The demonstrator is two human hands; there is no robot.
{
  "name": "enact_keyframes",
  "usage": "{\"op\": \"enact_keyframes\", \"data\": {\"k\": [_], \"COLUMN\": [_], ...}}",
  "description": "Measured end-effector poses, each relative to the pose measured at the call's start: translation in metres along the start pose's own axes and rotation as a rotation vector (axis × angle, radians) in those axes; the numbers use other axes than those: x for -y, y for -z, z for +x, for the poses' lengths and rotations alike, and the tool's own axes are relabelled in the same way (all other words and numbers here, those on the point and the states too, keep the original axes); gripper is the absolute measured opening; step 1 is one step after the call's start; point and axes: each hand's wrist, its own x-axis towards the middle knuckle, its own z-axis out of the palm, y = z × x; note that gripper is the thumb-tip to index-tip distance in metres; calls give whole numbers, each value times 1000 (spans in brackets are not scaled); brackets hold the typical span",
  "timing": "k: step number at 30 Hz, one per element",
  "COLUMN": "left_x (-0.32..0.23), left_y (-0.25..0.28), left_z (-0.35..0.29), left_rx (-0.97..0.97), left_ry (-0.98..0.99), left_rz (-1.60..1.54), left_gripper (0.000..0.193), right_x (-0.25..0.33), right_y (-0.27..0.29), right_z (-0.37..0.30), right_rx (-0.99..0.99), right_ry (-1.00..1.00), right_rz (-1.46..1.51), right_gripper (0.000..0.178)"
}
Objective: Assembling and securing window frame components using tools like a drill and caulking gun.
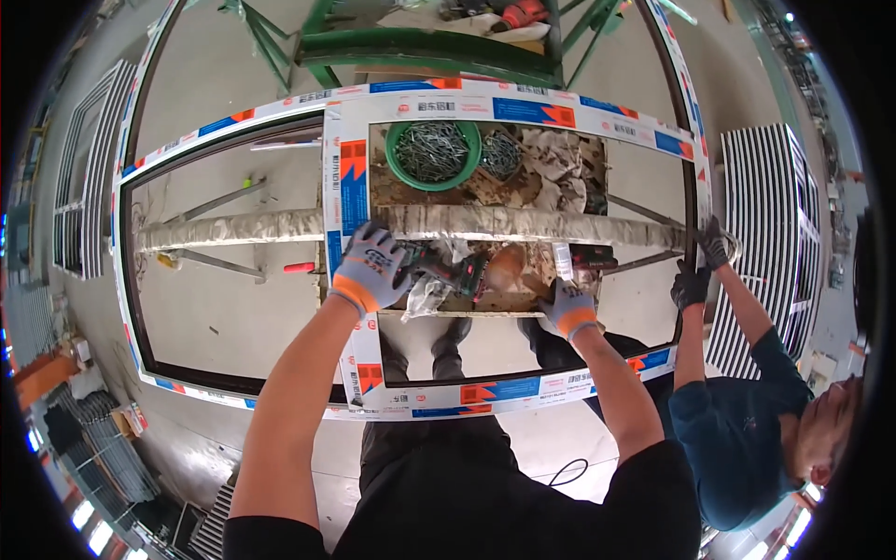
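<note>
A large window frame (pixel 523 110) wrapped in white, blue and orange film lies before me. My left hand (pixel 371 265), in a grey glove with an orange cuff, is closed over its upright bar (pixel 354 177). Close beside those fingers lies a dark green and black cordless drill (pixel 446 271). My right hand (pixel 567 306), gloved the same way, is inside the frame opening, its fingers bent at a short wooden handle (pixel 536 286). A rounded brown object (pixel 504 268) is next to this handle; whether they are joined I cannot tell. Clear plastic film (pixel 427 299) lies below the drill.
Under the frame, a board holds a green bowl of screws (pixel 431 154), another heap of screws (pixel 500 155) and crumpled paper (pixel 564 168). A padded crossbar (pixel 523 222) supports the frame. On the right, a co-worker's dark-gloved hands (pixel 691 284) touch its edge. A green stand (pixel 420 54) is behind.
</note>
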Motion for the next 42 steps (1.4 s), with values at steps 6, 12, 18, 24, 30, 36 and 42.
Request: {"op": "enact_keyframes", "data": {"k": [6,12,18,24,30,36,42], "left_x": [-4,-2,-6,-2,2,10,12], "left_y": [1,-3,9,3,-8,-10,-3], "left_z": [4,2,6,-3,-12,-26,-115], "left_rx": [117,82,148,103,-191,-551,-794], "left_ry": [33,28,42,11,-66,-108,90], "left_rz": [41,70,70,85,46,-10,-392], "left_gripper": [37,36,35,41,36,27,18], "right_x": [-13,6,18,93,245,354,365], "right_y": [-69,-100,-89,-14,48,46,46], "right_z": [49,84,79,51,-40,-89,-91], "right_rx": [-77,-97,-46,-158,-391,-408,-410], "right_ry": [-376,-536,-436,-96,279,180,26], "right_rz": [245,428,443,540,673,647,405], "right_gripper": [46,42,50,53,53,62,63]}}
